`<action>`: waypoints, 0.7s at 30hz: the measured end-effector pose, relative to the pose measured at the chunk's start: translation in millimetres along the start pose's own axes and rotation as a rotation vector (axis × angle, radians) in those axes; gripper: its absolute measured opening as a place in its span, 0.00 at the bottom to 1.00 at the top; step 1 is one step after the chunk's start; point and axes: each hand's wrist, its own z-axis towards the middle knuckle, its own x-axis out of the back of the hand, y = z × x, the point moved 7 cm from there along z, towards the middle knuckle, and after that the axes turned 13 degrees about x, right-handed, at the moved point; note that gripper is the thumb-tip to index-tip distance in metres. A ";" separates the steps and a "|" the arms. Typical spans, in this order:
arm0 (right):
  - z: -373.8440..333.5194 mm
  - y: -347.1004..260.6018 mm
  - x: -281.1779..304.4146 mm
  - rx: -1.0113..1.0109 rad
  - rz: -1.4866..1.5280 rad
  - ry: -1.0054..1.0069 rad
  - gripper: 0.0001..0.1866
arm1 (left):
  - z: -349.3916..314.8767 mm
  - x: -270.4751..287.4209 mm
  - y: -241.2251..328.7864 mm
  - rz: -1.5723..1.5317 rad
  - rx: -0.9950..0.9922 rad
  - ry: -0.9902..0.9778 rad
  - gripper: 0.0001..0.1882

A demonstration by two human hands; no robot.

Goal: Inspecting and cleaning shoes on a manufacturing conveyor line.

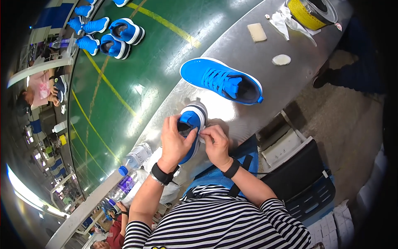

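Observation:
My left hand [175, 140] grips a blue sneaker with a white and black sole [193, 118], held heel-up against the metal table edge [232, 120]. My right hand [213, 140] pinches at the shoe's side next to the left thumb; what is between its fingers is too small to tell. A second blue sneaker [222, 80] lies on its sole on the table just beyond.
Several blue sneakers [120, 37] ride the green conveyor belt [124, 95] at upper left. A plastic bottle with a blue cap [124, 182] lies near my left elbow. A yellow tape roll [311, 12], a pale sponge block [257, 32] and a round pad [281, 60] sit farther along. Other people sit along the belt's left.

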 end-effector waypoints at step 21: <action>93.2 -3.9 -25.2 0.133 -0.003 -0.206 0.02 | 1.7 2.6 -2.2 -0.022 -0.023 -0.004 0.24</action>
